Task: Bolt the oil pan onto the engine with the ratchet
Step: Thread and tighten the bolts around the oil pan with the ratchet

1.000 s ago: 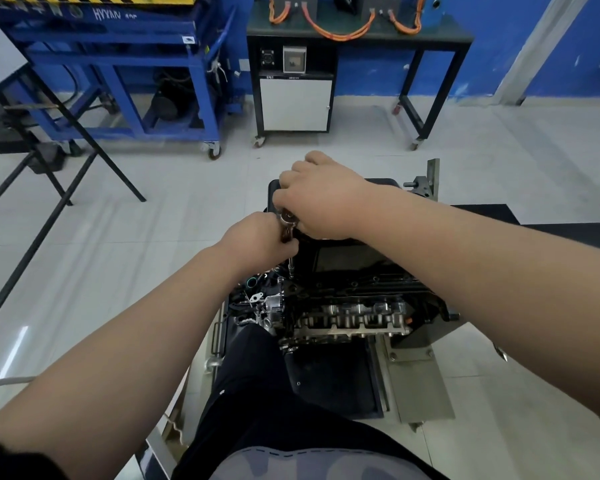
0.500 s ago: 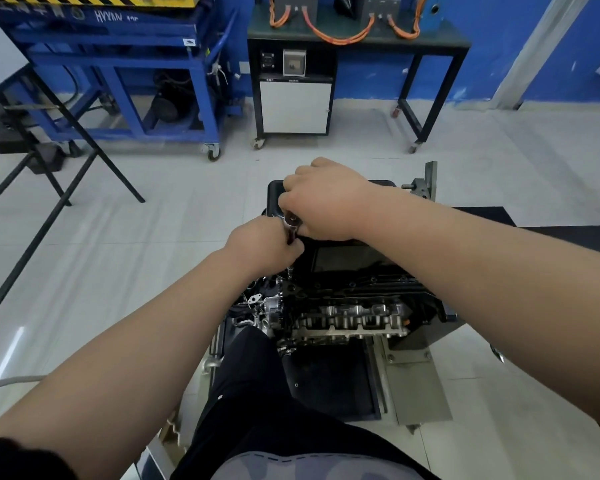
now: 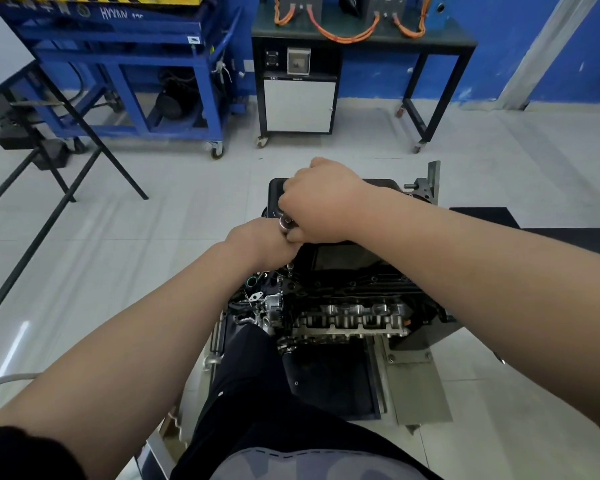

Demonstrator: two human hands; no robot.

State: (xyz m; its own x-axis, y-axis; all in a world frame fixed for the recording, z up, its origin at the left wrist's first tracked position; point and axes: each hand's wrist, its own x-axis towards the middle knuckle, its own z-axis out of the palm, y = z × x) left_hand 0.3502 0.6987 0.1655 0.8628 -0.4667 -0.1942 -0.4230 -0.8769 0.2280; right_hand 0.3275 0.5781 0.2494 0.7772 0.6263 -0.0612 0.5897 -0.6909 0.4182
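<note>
The black oil pan [image 3: 340, 256] lies on top of the upturned engine [image 3: 347, 306], which sits on a stand in front of me. A chrome ratchet head [image 3: 287, 223] shows between my two hands, above the pan's left edge. My right hand [image 3: 321, 202] grips the ratchet handle, which is hidden under its fingers. Just below the head, my left hand [image 3: 262, 244] is curled round the ratchet's extension. The extension's lower end and socket [image 3: 290, 270] stand on the pan's left flange.
The metal stand plate [image 3: 416, 386] juts out at the lower right. A blue steel cart [image 3: 129, 74] and a black bench with orange cables [image 3: 361, 32] stand at the far wall. Black tubular legs [image 3: 66, 188] slant across the left floor. My dark trouser leg [image 3: 257, 393] presses against the stand.
My right hand has swung away from me and a little to the right with the ratchet handle. The chrome head now shows more plainly between the hands. The left hand stays on the extension.
</note>
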